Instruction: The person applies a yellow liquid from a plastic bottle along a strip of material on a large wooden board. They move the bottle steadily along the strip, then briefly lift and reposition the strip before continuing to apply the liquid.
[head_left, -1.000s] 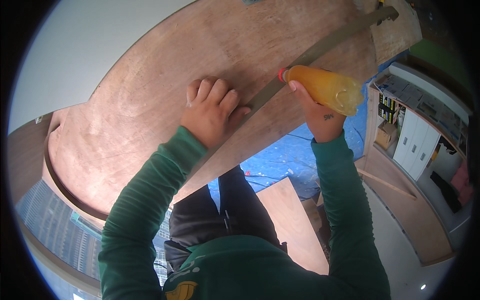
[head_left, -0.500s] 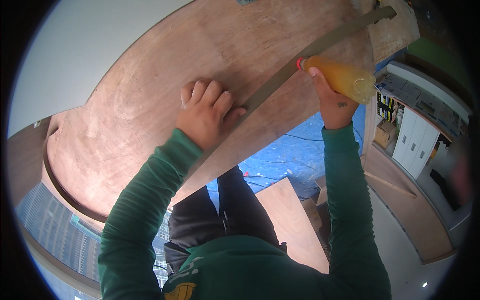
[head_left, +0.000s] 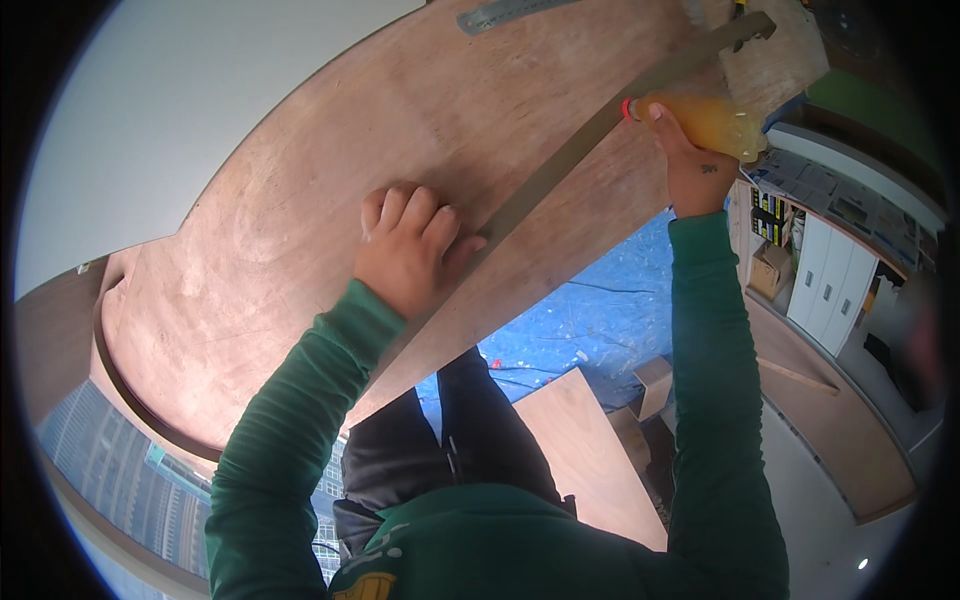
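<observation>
A large curved plywood panel [head_left: 280, 230] fills the upper middle, with a long olive-brown strip [head_left: 540, 180] lying diagonally across it. My left hand [head_left: 410, 245] is closed on the strip's lower part, fingers bent on the wood and thumb along the strip. My right hand [head_left: 690, 170] grips a plastic bottle of yellow liquid [head_left: 722, 125], tilted nearly horizontal, its red cap against or just beside the strip. The bottle is slightly blurred.
A metal piece [head_left: 510, 14] lies on the panel's upper edge. Below are blue sheeting [head_left: 590, 300], a loose board [head_left: 570, 440] and my legs. At right stand a white-doored cabinet [head_left: 830, 285] and a curved wooden piece [head_left: 850, 440]; a window [head_left: 105, 470] is lower left.
My right hand and the bottle have moved up and to the right along the strip. The left hand stays gripping the strip, appearing slightly lower as the whole view has shifted.
</observation>
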